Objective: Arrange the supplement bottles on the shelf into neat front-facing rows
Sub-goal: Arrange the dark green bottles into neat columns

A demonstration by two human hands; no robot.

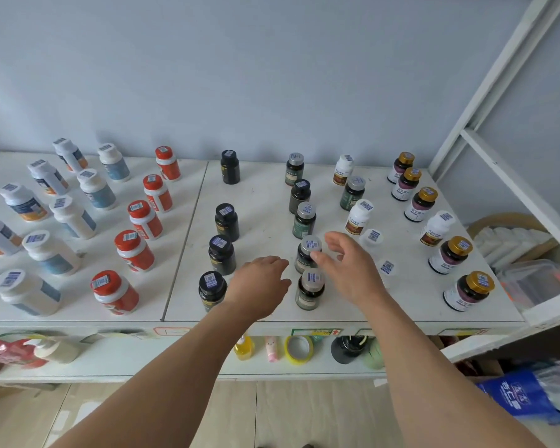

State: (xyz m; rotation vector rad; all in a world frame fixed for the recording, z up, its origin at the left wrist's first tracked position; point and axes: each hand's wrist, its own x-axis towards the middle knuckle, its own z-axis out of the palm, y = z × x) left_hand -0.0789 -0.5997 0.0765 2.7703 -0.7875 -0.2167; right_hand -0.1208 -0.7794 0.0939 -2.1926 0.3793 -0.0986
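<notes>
- My forearms come in from the bottom; left hand (262, 284) hovers loose, fingers spread, holding nothing, near the shelf (401, 305) front edge.
- Right hand (348, 270) is open too, fingertips at the cap of the second green bottle (307, 255) from the front; can't tell if it's touching.
- Front green bottle (310, 289) stands just beside it, near the front edge.
- Step, my read: straighten the green column. Grip low on the body, twist label forward, line up with the black bottles (222, 253) to the left.
- Caps carry barcode stickers; label text too small to read.
</notes>
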